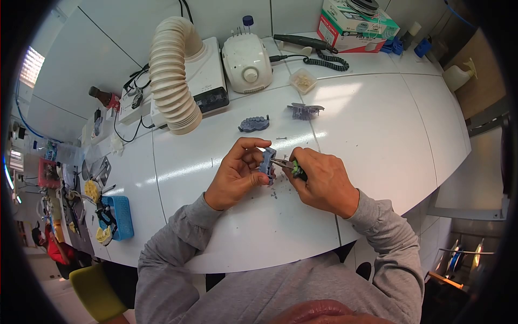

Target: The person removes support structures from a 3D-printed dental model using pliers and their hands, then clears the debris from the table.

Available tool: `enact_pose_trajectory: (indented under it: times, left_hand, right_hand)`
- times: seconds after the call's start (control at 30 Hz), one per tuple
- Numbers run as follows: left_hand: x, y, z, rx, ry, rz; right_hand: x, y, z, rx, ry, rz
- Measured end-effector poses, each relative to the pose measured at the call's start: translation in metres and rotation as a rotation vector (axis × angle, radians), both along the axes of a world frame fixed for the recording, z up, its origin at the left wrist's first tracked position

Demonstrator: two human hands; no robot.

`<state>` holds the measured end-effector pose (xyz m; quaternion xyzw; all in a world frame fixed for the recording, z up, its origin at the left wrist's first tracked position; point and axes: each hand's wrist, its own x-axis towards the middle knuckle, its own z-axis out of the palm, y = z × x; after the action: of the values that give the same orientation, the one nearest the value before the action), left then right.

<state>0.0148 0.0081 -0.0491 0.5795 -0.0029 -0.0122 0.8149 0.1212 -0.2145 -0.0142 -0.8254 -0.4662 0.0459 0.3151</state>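
A blue-gray molded piece is gripped between the fingers of the left hand. Green-handled pliers are held in the closed fingers of the right hand, their jaws at the piece. Small fragments are scattered on the tabletop below the fingers.

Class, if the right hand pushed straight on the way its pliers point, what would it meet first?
The blue-grey piece held by the left hand; the pliers seem to reach it, though depth is unclear.
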Motion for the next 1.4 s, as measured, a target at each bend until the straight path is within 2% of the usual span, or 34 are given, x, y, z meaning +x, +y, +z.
enact_pose_trajectory:
  times: [0.43,0.5,0.63,0.7,0.83,0.9,1.0,1.13,1.2,1.4]
  left_hand:
    - [0.001,0.001,0.003,0.001,-0.002,-0.054]
    - [0.002,0.0,0.003,-0.019,-0.025,-0.058]
    - [0.003,0.002,0.005,-0.092,0.003,-0.053]
    - [0.003,0.003,0.006,-0.088,0.007,-0.063]
    - [0.004,0.005,0.005,-0.141,0.025,-0.092]
    - [0.004,0.005,0.004,-0.156,0.024,-0.106]
    - [0.004,0.005,0.005,-0.152,0.016,-0.087]
    - [0.004,0.003,0.007,-0.172,0.047,-0.043]
    - [0.005,0.004,0.005,-0.191,0.051,-0.049]
    - [0.005,0.002,0.002,-0.211,0.022,-0.022]
  right_hand:
    - [0.007,-0.004,0.009,-0.058,0.156,0.076]
    - [0.011,-0.002,0.02,-0.083,0.364,0.093]
    - [0.018,-0.004,0.017,-0.032,0.45,0.072]
    - [0.017,0.0,0.008,0.143,0.15,0.0]
    - [0.015,0.004,0.003,0.222,0.223,-0.077]
    - [0.018,0.004,-0.005,0.023,-0.213,-0.01]
    - [0.015,0.004,-0.001,0.118,-0.206,-0.02]
    - [0.008,0.003,0.012,0.117,-0.297,0.008]
    - [0.006,0.0,0.013,0.009,-0.367,0.021]
    - [-0.001,0.0,0.017,-0.018,-0.369,0.004]
